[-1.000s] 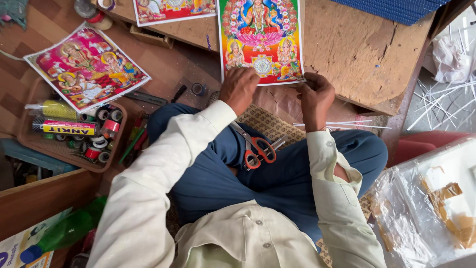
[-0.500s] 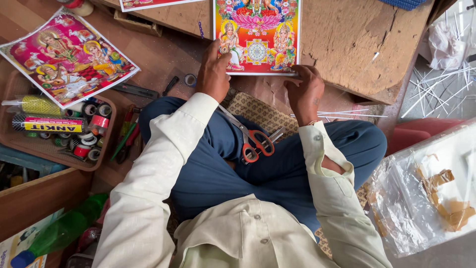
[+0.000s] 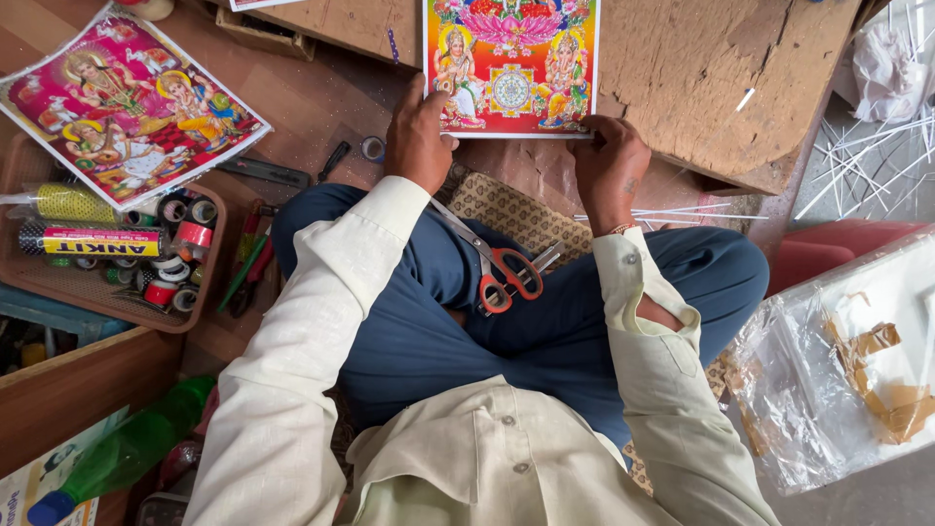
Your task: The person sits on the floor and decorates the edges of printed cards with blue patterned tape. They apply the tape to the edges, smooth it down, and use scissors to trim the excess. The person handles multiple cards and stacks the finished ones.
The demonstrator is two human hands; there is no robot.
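The left hand (image 3: 419,136) grips the lower left corner of a colourful religious print (image 3: 511,66), its fingers closed over the edge with the thumb on the picture's face. The right hand (image 3: 609,170) holds the lower right corner the same way, fingers curled tight on the bottom border. The print lies flat on a worn wooden board (image 3: 701,73) in front of the person's crossed legs, its bottom edge at the board's near side. Red-handled scissors (image 3: 506,278) rest on the lap, blades slightly apart, just below the hands. To the left, a second, larger print (image 3: 127,102) lies tilted on the floor, overlapping a brown tray (image 3: 209,282) filled with tape rolls (image 3: 180,248). A green plastic bottle (image 3: 127,453) lies lower left. Thin white sticks (image 3: 867,166) are scattered at the upper right, and a clear plastic bag (image 3: 828,380) sits at the right
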